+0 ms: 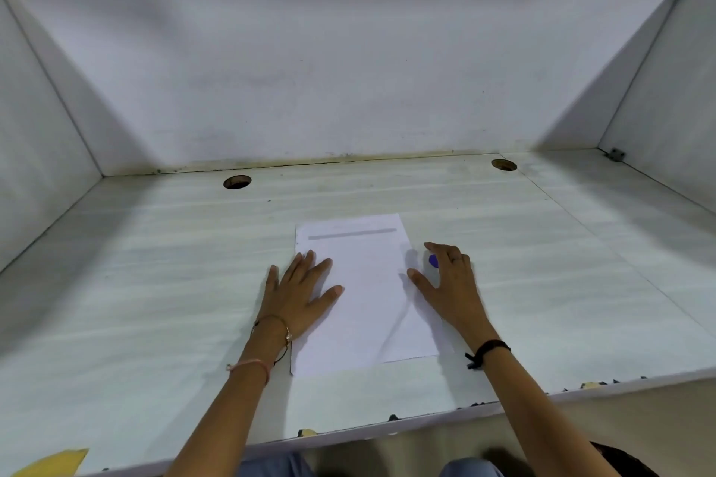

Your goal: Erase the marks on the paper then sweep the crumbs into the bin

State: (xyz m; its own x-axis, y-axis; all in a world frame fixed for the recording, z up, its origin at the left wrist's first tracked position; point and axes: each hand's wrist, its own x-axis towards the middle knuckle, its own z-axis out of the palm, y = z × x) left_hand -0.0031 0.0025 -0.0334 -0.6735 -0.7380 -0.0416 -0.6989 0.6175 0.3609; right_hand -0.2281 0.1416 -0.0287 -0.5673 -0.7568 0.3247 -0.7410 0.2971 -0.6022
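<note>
1. Paper (368,302) lay flat mid-desk (155,283), long side running away from you, near end short of the front lip (426,414). I saw one mark (351,233), a grey band near the far end. Anything fainter was too blurred to tell.
2. Your left hand (298,294) was open and flat with straight fingers. It lay across the sheet's left edge, part on paper and part on desk. It held nothing and only pressed.
3. Your right hand (449,283) was open too. Its fingers were spread and arched over the purple eraser (433,261) (my read; it was mostly hidden) just right of the sheet. The thumb was well apart from it and no grip had closed. I couldn't tell whether the fingertips touched it.
4. Risk: your pin sat on one side, nearer you than the band. Rubbing at the far end could have buckled or creased the free paper there. You'd have wanted that hand up beside the band first.
5. Risk: the eraser looked small and rounded. A sloppy pinch could have flicked it across the smooth desk, out of reach.
6. Risk: hard strokes toward you could have dragged the whole sheet to the lip, with only one hand anchoring it.
7. Risk: no bin was in view. Crumbs swept blind could have landed on the floor or your lap, or dropped into the holes (237,182) at the back.
8. Risk: the lip looked chipped, so crumbs could have lodged there instead of clearing.
</note>
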